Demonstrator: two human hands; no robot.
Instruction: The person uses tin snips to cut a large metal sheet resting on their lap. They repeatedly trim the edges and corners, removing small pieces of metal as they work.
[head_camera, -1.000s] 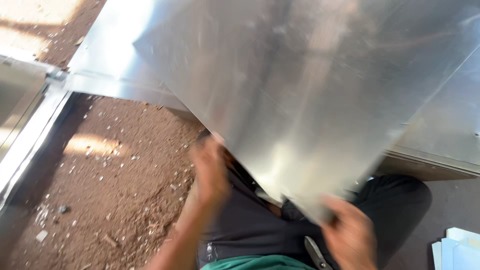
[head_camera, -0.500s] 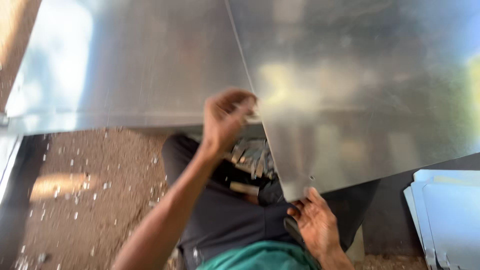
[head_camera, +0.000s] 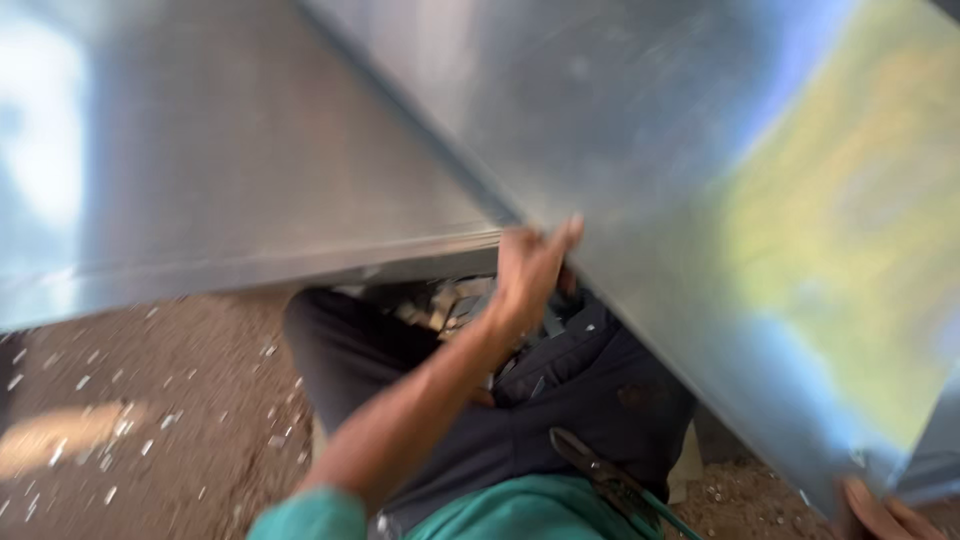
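Sheet (head_camera: 720, 200) now tilted across right, nearer than before. Left hand (head_camera: 530, 265) pinching its near-left edge, fingers clamped. Right hand (head_camera: 880, 510) shifted to low right corner, grip unclear.

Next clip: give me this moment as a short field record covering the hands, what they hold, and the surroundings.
View: head camera looking down, picture blurred
Left hand: left hand grips the edge of the large shiny sheet of grey metal
Right hand: right hand at the sheet's lower right corner, mostly out of frame
Second sheet: another flat grey metal sheet lies behind, on the left
Lap: dark trousers, metal snips with dark handles resting there
Ground: brown dirt strewn with small pale scraps
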